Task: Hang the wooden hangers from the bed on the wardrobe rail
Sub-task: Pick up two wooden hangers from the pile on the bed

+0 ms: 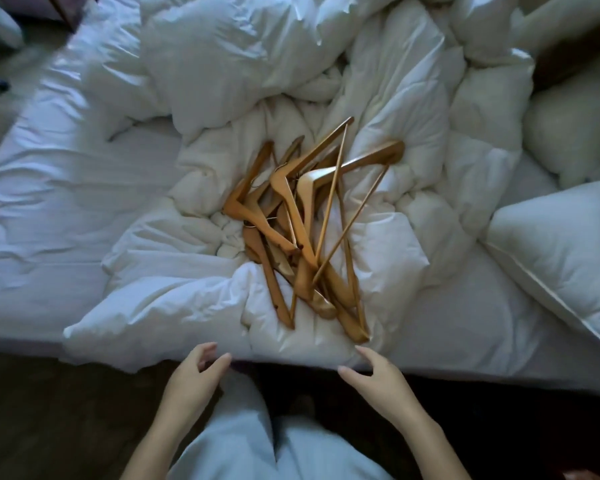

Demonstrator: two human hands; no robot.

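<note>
Rumpled duvet (160, 292) on the bed (49, 209) holds the wooden hangers (302, 230) in a crossed heap; left hand (194, 372) and right hand (374, 375) hover at its near edge, each grip slack and empty. Lifting one could drag tangled neighbours off; hooks may snag fabric.

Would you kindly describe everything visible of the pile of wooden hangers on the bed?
The pile of golden-brown wooden hangers lies tangled in a hollow of the rumpled white duvet, near the bed's front edge. They have angled shoulders and some thin crossbars. They overlap at crossed angles; their hooks are hard to make out. Only the duvet touches them; the left hand and right hand hover short of them, empty.
</note>
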